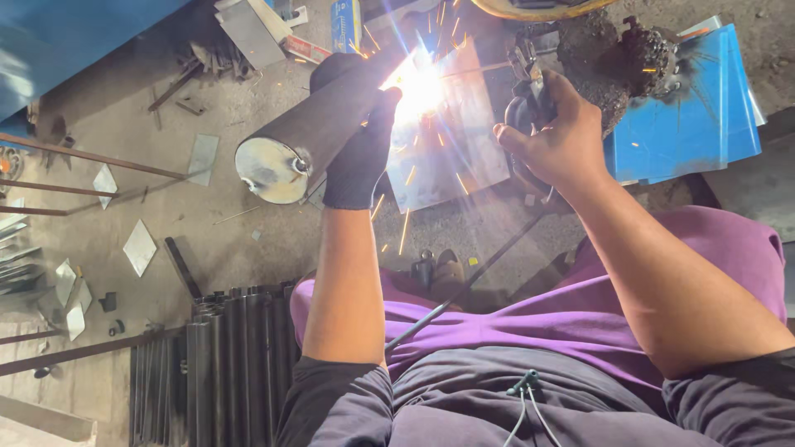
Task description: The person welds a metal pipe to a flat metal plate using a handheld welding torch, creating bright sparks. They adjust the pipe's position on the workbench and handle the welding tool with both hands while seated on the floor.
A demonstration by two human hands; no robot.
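My left hand [361,154], in a black glove, grips a grey steel pipe [308,135] that lies tilted, its capped round end towards the lower left. My right hand [556,134], bare, holds a welding electrode holder [530,87] whose thin rod reaches left to a bright white arc [416,84] at the pipe's far end. Sparks fly over a flat steel plate [451,141] under the arc. The spot where the rod meets the metal is lost in glare.
A stack of dark pipes [224,364] stands at the lower left. Small cut steel plates [139,247] and thin rods [91,157] lie on the concrete floor. Blue sheets [696,108] sit at the right beside a slag-crusted lump [617,58]. A cable [464,285] crosses my lap.
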